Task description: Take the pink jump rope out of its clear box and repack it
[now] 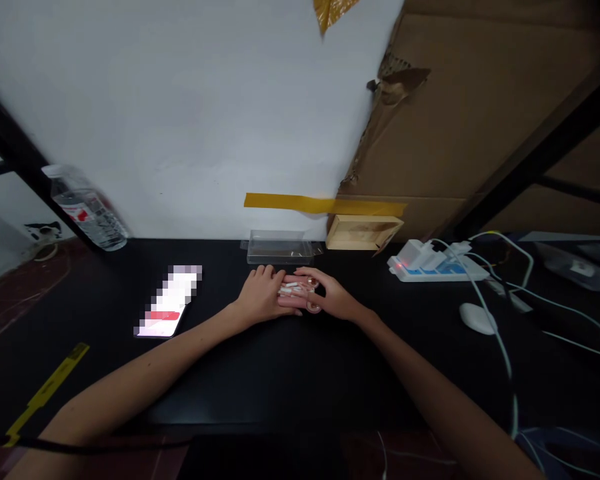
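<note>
A small pink case-like item (293, 301) lies on the black table between my hands. Short white pieces show in its middle, and clear round parts sit at its right end; its exact kind I cannot make out. My left hand (260, 295) grips its left side, fingers bent over the edge. From the right, my right hand (337, 297) holds the other end, with thumb and fingers curled around the clear round parts. Just behind my hands stands a clear plastic box (279, 248), and a shallow tan box (364, 233) leans against the cardboard to its right.
To the left lie a lit phone (167, 303) and a yellow strip (55, 381); a water bottle (90, 210) stands at the back left. On the right are a power strip (443, 268) with plugs and cables, and a white mouse (477, 319). A wall closes off the back.
</note>
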Demonstrator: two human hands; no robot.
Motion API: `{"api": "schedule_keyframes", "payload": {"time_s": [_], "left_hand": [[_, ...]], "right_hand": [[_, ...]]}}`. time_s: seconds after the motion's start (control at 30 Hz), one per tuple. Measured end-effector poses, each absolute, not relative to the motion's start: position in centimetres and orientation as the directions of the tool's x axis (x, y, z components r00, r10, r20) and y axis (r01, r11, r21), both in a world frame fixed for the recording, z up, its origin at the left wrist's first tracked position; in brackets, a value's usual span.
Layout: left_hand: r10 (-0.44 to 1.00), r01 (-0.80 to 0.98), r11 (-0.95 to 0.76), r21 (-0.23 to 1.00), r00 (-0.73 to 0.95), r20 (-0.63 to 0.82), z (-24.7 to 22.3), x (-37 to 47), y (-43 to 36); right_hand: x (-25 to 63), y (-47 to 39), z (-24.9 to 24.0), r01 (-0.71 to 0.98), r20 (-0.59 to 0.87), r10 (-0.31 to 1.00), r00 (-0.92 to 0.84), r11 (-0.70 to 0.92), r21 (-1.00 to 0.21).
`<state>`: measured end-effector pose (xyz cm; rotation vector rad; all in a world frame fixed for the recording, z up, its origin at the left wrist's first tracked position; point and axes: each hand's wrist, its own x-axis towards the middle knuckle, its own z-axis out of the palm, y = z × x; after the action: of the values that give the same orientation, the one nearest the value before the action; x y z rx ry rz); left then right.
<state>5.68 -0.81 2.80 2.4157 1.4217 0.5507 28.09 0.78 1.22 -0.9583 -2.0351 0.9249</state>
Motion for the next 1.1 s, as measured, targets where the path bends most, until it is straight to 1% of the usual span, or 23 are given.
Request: {"api": "schedule_keyframes", "payload": {"time_s": [0.07, 0.13, 0.23, 0.37, 0.43, 0.5, 0.63, 0.77, 0.97, 1.1], "left_hand": [[0.877, 0.769, -0.480, 0.423, 0.434, 0.207, 2.5, 5.7, -0.8], [0.867, 0.761, -0.498, 0.416, 0.430, 0.252, 2.3, 5.7, -0.9], [0.856, 0.775, -0.515, 0.367, 0.438, 0.275, 2.4, 5.8, -1.2], [0.867, 0.844, -0.496, 0.204, 0.469, 0.166, 3.1, 5.2, -1.3], [0.845, 0.829, -0.534, 0.164, 0.517, 0.136, 3.3, 4.4, -1.2], [0.818, 0.804, -0.573, 0.155, 0.553, 0.157, 3.1, 3.6, -1.2], [0.818, 0.815, -0.556, 0.159, 0.504, 0.277, 1.9, 2.6, -1.2], [0.766, 0.768, -0.616, 0.175, 0.532, 0.360, 0.8, 2.7, -0.9], [0.747, 0.731, -0.651, 0.205, 0.569, 0.345, 0.5, 2.6, -0.4], [0.743, 0.726, -0.654, 0.211, 0.567, 0.356, 0.3, 2.6, -0.3]], "right_hand": [[28.6, 0.8, 1.0, 0.449, 0.316, 0.804, -0.504, 0.557, -0.699], [29.2, 0.7, 1.3, 0.533, 0.296, 0.789, -0.538, 0.591, -0.606], [30.1, 0.5, 2.1, 0.587, 0.225, 0.776, -0.589, 0.602, -0.542], [30.6, 0.6, 2.5, 0.583, 0.181, 0.753, -0.633, 0.617, -0.528], [30.4, 0.6, 2.4, 0.577, 0.181, 0.749, -0.638, 0.620, -0.532], [30.0, 0.5, 2.2, 0.570, 0.191, 0.745, -0.639, 0.625, -0.533], [29.2, 0.2, 2.1, 0.569, 0.231, 0.734, -0.639, 0.653, -0.500], [29.3, 0.1, 2.0, 0.627, 0.213, 0.763, -0.610, 0.629, -0.460], [30.0, 0.7, 1.6, 0.672, 0.101, 0.781, -0.616, 0.588, -0.451], [30.0, 0.8, 1.8, 0.672, 0.066, 0.776, -0.627, 0.582, -0.458]]}}
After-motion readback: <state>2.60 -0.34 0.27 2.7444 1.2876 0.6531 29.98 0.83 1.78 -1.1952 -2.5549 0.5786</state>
